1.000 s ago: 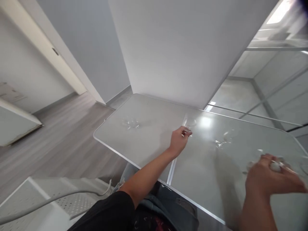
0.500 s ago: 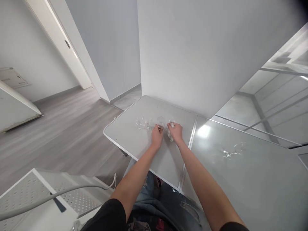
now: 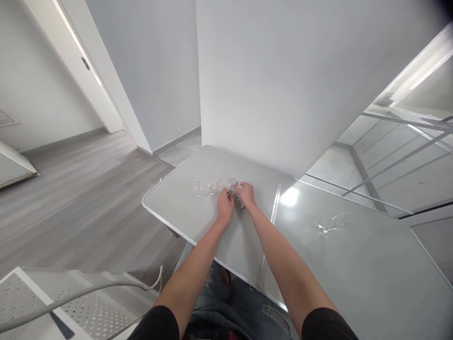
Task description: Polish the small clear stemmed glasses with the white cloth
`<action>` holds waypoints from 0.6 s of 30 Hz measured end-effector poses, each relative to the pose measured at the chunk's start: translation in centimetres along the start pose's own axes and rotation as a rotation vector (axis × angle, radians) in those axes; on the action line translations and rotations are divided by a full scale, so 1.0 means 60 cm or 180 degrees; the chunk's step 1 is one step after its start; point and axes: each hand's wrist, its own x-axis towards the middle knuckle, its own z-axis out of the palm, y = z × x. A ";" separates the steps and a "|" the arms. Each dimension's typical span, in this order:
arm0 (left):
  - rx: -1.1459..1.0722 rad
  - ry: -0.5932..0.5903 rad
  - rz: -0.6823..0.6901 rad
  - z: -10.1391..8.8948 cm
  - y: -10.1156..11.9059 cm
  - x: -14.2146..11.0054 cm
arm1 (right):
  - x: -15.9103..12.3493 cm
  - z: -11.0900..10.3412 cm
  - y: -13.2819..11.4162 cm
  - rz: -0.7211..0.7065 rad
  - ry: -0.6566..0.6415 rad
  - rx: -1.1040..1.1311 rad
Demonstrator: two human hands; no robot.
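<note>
Both my hands meet over the left half of a grey table point(image 3: 177, 208). My left hand point(image 3: 225, 206) is closed on the stem of a clear glass point(image 3: 232, 183) that stands in front of it. My right hand point(image 3: 245, 194) is closed on another clear glass, held right beside the first; the fingers hide most of it. Just left of the hands stand two small clear glasses point(image 3: 203, 187). A further clear stemmed glass point(image 3: 332, 225) lies on its side on the table's right half.
The table butts against a white wall point(image 3: 283, 85) at the back. Grey wood floor point(image 3: 78, 198) lies to the left, with a white door frame beyond. A white perforated chair point(image 3: 35, 297) and a cable are at the lower left. A glass partition is on the right.
A second ago my hands were far apart, each with a glass on the right half of the table. They carried the glasses left and now sit close together beside the two standing glasses.
</note>
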 end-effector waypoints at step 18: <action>0.1770 -0.1295 0.0926 -0.079 -0.005 -0.156 | -0.270 -0.331 0.362 0.1946 0.2145 -0.0141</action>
